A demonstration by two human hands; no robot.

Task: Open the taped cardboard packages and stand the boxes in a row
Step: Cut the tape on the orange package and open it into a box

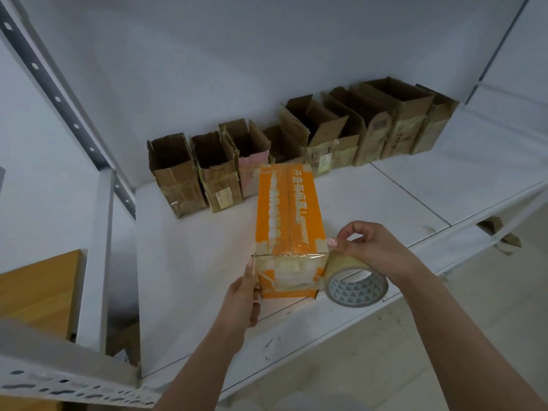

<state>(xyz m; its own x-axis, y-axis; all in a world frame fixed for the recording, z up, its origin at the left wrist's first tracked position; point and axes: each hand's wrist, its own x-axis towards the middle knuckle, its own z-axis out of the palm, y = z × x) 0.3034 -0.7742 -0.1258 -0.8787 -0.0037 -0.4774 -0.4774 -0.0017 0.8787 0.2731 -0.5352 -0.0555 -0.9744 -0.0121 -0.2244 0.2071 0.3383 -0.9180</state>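
An orange cardboard box (287, 215) with white print lies lengthwise on the white shelf (370, 203), its near end covered in clear tape. My left hand (246, 295) presses flat against the box's near left edge, fingers straight. My right hand (367, 247) grips a roll of clear packing tape (355, 280) held against the box's near right corner, thumb and forefinger pinching at the tape. Several opened brown boxes (296, 140) stand upright in a row along the back wall.
A perforated white metal upright (98, 256) stands at the left of the shelf, with a wooden board (38, 292) beyond it. The shelf's front edge (326, 330) runs diagonally under my arms. Cardboard scraps (498, 229) lie on the floor at right.
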